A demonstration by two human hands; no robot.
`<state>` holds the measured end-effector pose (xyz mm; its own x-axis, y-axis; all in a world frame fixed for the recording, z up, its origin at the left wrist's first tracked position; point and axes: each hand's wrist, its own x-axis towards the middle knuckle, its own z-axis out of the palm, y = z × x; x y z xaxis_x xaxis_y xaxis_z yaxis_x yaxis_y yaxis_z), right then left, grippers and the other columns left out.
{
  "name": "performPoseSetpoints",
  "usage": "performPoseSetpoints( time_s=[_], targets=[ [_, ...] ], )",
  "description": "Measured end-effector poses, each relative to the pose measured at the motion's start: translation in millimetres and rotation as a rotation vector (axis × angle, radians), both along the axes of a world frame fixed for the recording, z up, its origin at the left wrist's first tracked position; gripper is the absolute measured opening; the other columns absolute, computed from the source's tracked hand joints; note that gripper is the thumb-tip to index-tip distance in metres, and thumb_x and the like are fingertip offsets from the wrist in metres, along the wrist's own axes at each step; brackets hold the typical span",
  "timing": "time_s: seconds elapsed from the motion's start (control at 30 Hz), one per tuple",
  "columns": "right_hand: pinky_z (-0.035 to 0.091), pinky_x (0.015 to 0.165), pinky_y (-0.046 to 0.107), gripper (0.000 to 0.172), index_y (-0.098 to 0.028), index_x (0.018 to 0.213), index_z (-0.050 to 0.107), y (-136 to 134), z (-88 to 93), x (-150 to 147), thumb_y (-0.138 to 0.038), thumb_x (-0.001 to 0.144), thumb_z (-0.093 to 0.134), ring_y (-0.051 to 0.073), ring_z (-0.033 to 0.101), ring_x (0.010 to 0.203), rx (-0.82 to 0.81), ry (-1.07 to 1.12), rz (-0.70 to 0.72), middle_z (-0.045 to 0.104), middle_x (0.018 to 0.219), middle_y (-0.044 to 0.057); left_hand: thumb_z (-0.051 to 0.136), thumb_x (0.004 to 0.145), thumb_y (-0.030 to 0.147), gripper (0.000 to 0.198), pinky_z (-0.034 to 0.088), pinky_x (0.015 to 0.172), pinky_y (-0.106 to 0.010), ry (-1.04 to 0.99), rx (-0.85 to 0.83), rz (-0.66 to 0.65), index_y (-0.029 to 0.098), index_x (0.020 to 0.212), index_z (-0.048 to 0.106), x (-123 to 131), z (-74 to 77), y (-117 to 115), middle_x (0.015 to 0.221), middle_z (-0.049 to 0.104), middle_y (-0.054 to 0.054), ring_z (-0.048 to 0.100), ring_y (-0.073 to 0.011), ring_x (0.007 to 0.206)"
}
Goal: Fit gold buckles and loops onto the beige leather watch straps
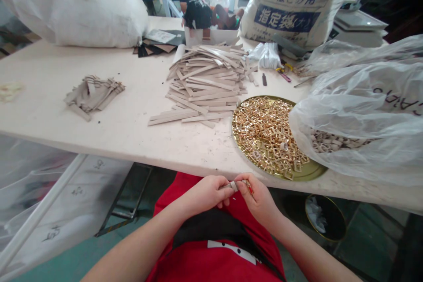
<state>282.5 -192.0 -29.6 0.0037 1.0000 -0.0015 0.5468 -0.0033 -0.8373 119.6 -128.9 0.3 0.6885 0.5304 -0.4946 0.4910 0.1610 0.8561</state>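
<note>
My left hand and my right hand meet just below the table's front edge, over my lap. Both are pinched closed on one small beige strap piece with a loop; something thin and red shows in the right fingers. Right above them a round gold tray holds several gold metal buckles. A big pile of flat beige straps lies on the table beyond the left hand. A smaller heap of folded beige straps lies further left.
A clear plastic bag with small beige pieces lies at the right, overlapping the tray. A large white sack and a printed bag stand at the back. A white box of dark pieces sits behind the pile. A round bin stands under the table.
</note>
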Motion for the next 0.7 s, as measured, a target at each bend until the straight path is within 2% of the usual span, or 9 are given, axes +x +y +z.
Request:
performPoseSetpoints(
  time_s=[0.1, 0.27, 0.37, 0.47, 0.57, 0.7],
  targets=[
    [0.043, 0.057, 0.026, 0.020, -0.019, 0.085, 0.051, 1.4, -0.9, 0.5, -0.033, 0.089, 0.038, 0.015, 0.056, 0.060, 0.004, 0.030, -0.018, 0.059, 0.067, 0.001, 0.043, 0.078, 0.046, 0.034, 0.038, 0.050, -0.020, -0.019, -0.070, 0.009, 0.015, 0.069, 0.052, -0.6, 0.5, 1.4, 0.061, 0.058, 0.000, 0.050, -0.0086, 0.051],
    [0.045, 0.064, 0.029, 0.018, -0.019, 0.087, 0.051, -2.9, -3.2, -0.5, -0.032, 0.088, 0.038, 0.017, 0.059, 0.068, 0.027, -0.028, 0.003, 0.062, 0.075, 0.004, 0.048, 0.076, 0.043, 0.030, 0.040, 0.050, -0.020, -0.036, -0.161, 0.123, 0.014, 0.068, 0.051, 8.4, -11.5, -5.3, 0.060, 0.057, 0.000, 0.052, -0.0089, 0.052],
    [0.046, 0.064, 0.028, 0.020, -0.019, 0.087, 0.052, -4.8, -2.5, 0.5, -0.032, 0.089, 0.037, 0.017, 0.059, 0.069, 0.002, -0.004, 0.030, 0.062, 0.076, 0.004, 0.048, 0.076, 0.041, 0.029, 0.042, 0.052, -0.021, -0.060, -0.183, 0.135, 0.014, 0.068, 0.051, 10.6, -16.0, -9.3, 0.063, 0.059, -0.001, 0.054, -0.0093, 0.053],
    [0.046, 0.061, 0.027, 0.024, -0.018, 0.093, 0.052, -2.5, 1.0, 5.0, -0.033, 0.090, 0.034, 0.016, 0.059, 0.067, -0.021, 0.053, 0.054, 0.062, 0.074, 0.003, 0.047, 0.077, 0.047, 0.033, 0.038, 0.048, -0.019, -0.037, -0.126, 0.089, 0.014, 0.070, 0.052, 5.6, -12.4, -7.4, 0.061, 0.058, 0.000, 0.050, -0.0080, 0.048],
    [0.047, 0.066, 0.028, 0.026, -0.018, 0.102, 0.051, 2.1, 3.9, 10.2, -0.032, 0.090, 0.033, 0.017, 0.060, 0.072, 0.006, 0.024, 0.053, 0.063, 0.081, 0.004, 0.045, 0.077, 0.051, 0.039, 0.032, 0.043, -0.019, 0.023, -0.013, 0.026, 0.014, 0.069, 0.054, -2.0, -3.8, -1.9, 0.057, 0.056, 0.002, 0.044, -0.0068, 0.044],
    [0.047, 0.067, 0.029, 0.023, -0.019, 0.095, 0.053, 4.3, 3.8, 12.3, -0.029, 0.089, 0.033, 0.018, 0.060, 0.074, 0.059, -0.046, 0.052, 0.064, 0.082, 0.006, 0.041, 0.079, 0.052, 0.041, 0.036, 0.046, -0.019, 0.063, 0.049, -0.022, 0.014, 0.072, 0.056, -4.7, 5.5, 3.0, 0.063, 0.060, -0.001, 0.049, -0.0085, 0.047]
  ],
)
